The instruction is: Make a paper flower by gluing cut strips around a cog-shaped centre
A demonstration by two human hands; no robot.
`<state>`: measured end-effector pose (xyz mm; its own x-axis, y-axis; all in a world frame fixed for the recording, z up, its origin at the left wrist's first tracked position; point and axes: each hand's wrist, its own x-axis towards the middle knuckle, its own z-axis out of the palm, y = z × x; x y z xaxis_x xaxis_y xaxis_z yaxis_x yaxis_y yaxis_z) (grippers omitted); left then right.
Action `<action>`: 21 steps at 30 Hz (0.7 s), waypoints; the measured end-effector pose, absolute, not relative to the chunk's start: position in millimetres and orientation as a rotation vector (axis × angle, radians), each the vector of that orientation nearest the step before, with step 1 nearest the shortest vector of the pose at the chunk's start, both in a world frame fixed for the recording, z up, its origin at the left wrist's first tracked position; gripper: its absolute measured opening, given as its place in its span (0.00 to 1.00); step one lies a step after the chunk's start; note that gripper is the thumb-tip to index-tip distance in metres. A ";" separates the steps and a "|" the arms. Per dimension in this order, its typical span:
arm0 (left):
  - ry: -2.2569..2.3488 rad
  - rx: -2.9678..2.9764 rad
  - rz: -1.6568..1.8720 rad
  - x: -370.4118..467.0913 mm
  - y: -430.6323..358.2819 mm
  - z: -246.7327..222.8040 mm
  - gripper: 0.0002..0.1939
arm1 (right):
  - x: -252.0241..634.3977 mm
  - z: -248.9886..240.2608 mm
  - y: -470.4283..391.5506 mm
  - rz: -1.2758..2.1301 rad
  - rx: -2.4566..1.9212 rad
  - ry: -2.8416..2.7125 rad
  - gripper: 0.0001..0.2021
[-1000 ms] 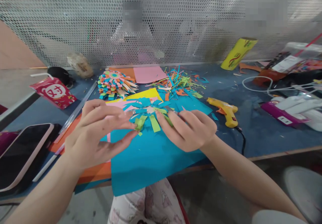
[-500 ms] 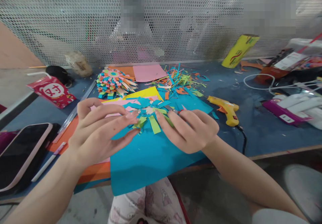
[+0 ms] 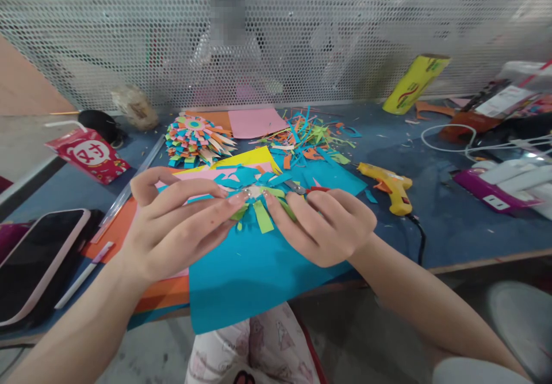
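Observation:
A paper flower [image 3: 264, 217] of blue and light green strips is between my hands, above a blue paper sheet [image 3: 259, 275]. My left hand [image 3: 181, 223] is closed on its left side, with thumb and fingertips near the pale centre. From the other side, my right hand [image 3: 323, 223] pinches the flower at a green strip, its fingers curled. A grey metal tip with a red part [image 3: 295, 187] shows just behind the right fingers; whether that hand holds it I cannot tell. Loose blue strips [image 3: 241, 176] lie beyond the fingertips.
Behind stand a finished multicoloured paper flower [image 3: 194, 137] and a heap of paper scraps [image 3: 308, 137]. A yellow glue gun [image 3: 388, 185] with a black cord lies right. To the left are a phone [image 3: 41, 263] and a red drink carton [image 3: 88, 154]. A perforated metal screen [image 3: 302, 39] rises behind.
My left thumb and fingertips have shifted inward to the right, closer to my right fingertips at the flower's centre. The left fingers have drawn together, and the flower has turned slightly.

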<state>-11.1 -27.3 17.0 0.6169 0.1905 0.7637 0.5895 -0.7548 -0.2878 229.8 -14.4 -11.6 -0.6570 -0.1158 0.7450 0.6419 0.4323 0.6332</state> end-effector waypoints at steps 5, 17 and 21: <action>-0.587 -2.320 -1.015 -12.4 -25.2 16.3 0.17 | 229.8 -11.9 -15.1 -1.305 -0.459 -1.934 0.10; -0.558 -2.385 -1.076 -14.6 -22.9 15.7 0.21 | 228.5 -12.9 -15.0 -1.289 -0.443 -1.931 0.09; -0.557 -2.432 -1.090 -13.5 -22.3 15.9 0.21 | 228.1 -14.0 -14.5 -1.279 -0.440 -1.921 0.09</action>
